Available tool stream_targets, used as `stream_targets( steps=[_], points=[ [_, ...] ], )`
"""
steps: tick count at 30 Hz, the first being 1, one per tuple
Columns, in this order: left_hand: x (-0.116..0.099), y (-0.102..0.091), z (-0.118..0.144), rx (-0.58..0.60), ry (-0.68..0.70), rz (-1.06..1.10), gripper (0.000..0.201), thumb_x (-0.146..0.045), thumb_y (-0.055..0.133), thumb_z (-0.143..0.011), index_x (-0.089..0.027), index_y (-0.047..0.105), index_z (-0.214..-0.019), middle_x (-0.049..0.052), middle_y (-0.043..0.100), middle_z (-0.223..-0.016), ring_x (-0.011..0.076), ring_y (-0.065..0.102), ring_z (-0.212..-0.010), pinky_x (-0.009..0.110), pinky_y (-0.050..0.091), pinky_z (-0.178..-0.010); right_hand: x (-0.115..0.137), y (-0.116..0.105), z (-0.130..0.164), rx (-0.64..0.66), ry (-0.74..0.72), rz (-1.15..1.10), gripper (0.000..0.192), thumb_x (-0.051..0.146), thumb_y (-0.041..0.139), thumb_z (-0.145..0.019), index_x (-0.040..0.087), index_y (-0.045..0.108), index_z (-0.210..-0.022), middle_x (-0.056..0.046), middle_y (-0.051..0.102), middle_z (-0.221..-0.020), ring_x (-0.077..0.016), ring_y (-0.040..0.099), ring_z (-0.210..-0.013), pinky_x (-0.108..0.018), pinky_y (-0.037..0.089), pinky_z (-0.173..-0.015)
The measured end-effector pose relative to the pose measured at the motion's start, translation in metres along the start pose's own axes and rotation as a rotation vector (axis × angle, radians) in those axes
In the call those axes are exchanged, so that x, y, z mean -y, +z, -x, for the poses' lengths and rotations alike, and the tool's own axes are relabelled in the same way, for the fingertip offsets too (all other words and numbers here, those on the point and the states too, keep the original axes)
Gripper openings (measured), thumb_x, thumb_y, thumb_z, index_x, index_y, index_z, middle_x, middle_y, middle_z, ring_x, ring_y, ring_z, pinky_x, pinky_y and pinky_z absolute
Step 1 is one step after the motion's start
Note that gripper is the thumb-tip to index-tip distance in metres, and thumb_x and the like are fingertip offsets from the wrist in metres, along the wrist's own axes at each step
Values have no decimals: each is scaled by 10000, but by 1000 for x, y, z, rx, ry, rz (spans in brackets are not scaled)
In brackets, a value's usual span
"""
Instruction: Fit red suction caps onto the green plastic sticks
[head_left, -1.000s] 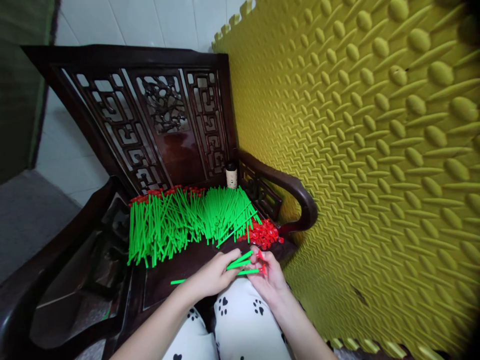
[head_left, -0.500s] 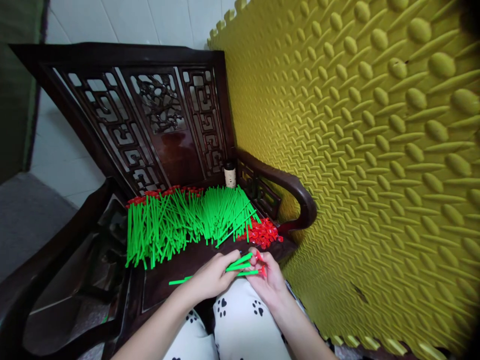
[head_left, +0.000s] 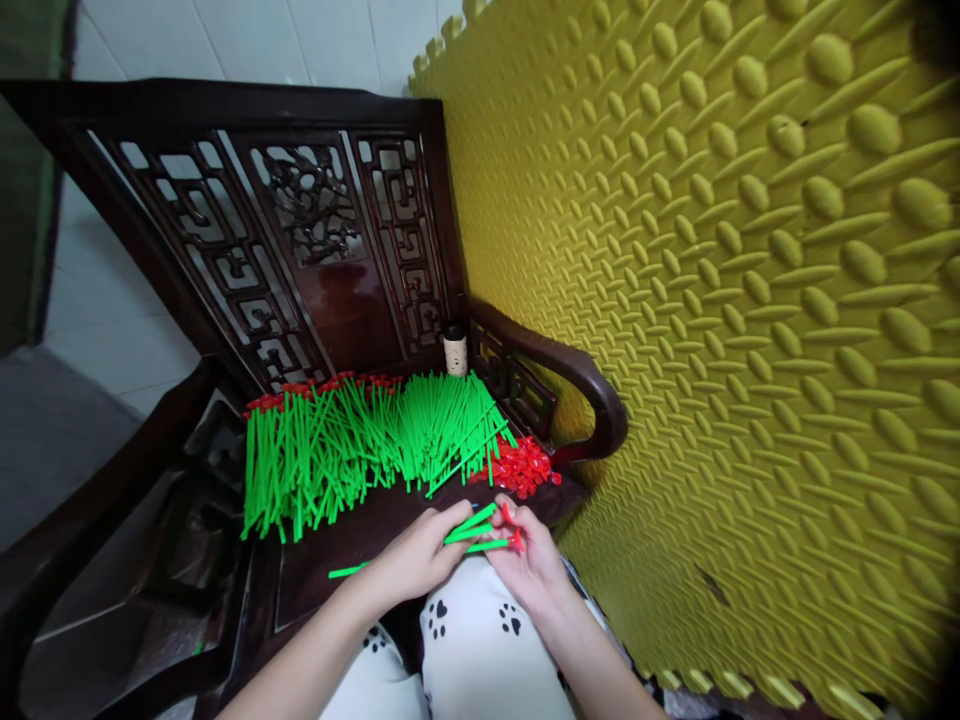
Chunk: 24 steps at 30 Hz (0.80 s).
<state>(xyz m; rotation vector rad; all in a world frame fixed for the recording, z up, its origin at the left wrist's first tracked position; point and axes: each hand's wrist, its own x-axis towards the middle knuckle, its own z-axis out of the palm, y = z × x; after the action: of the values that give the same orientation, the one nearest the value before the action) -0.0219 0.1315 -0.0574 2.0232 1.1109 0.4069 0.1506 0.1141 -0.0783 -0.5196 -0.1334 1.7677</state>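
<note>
Left hand (head_left: 411, 556) closed around a small bunch of green plastic sticks (head_left: 469, 530) — palm down, fingers curled over, wrist low above the lap. Right hand (head_left: 529, 562) pinches a red cap (head_left: 515, 540) against the stick ends, fingers bent inward; the hands nearly touch. Sticks thin, straight, bright green, fanned slightly; one trails left past the left hand. All held just over the front edge of the chair seat (head_left: 375, 525). Behind — a broad pile of green sticks (head_left: 360, 445) across the seat, loose red caps (head_left: 519, 465) at its right edge.
</note>
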Motion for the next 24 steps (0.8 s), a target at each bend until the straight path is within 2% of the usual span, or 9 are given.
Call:
stream_targets(
  steps=[4,9,12,15,17,20,24],
  points=[
    [4,6,-8,5,-28,100,199,-360,476,-882,-195,541,-972,-8,542,-805,148,494,-741,249,405,-694,-2,0,-3,-47,-39,58,139,142,699,-641,184,580,-699,14,610,-609,-101,553,-544,-208,477,-540],
    [4,8,-18,41,-96,250,378,-524,339,-936,-180,486,-990,-46,481,-679,86,413,-523,201,340,-498,4,-2,-7,-97,-125,288,179,333,649,-743,163,601,-774,-90,680,-805,-152,614,-675,-265,499,-609],
    [-1,1,-17,56,-119,284,392,-555,339,-933,-190,458,-1010,-79,446,-574,84,388,-463,205,312,-479,23,-17,-18,-192,-286,530,235,418,625,-747,188,578,-761,-86,683,-858,-166,603,-675,-279,475,-594],
    [-5,-4,-14,80,-127,293,376,-563,375,-924,-198,440,-987,-96,450,-496,92,392,-462,213,335,-516,50,-40,-34,-372,-488,838,200,370,678,-689,215,563,-743,-11,632,-717,-160,551,-622,-265,431,-592],
    [-5,-4,-13,86,-132,302,378,-563,380,-922,-195,443,-976,-92,472,-499,93,405,-486,211,349,-535,65,-54,-44,-471,-559,1060,160,346,660,-707,215,594,-771,-3,597,-654,-184,553,-645,-283,419,-627],
    [-1,0,-16,93,-161,321,429,-586,368,-913,-182,475,-1011,-82,500,-542,81,384,-450,194,315,-462,74,-64,-54,-561,-574,1366,190,320,637,-742,210,640,-898,-25,608,-655,-226,586,-706,-327,406,-690],
    [3,3,-19,102,-183,337,476,-597,385,-899,-173,515,-1072,-50,581,-642,59,352,-370,189,241,-364,70,-66,-61,-623,-539,1661,233,329,594,-806,191,638,-989,-107,666,-787,-271,620,-796,-372,402,-727]
  ],
)
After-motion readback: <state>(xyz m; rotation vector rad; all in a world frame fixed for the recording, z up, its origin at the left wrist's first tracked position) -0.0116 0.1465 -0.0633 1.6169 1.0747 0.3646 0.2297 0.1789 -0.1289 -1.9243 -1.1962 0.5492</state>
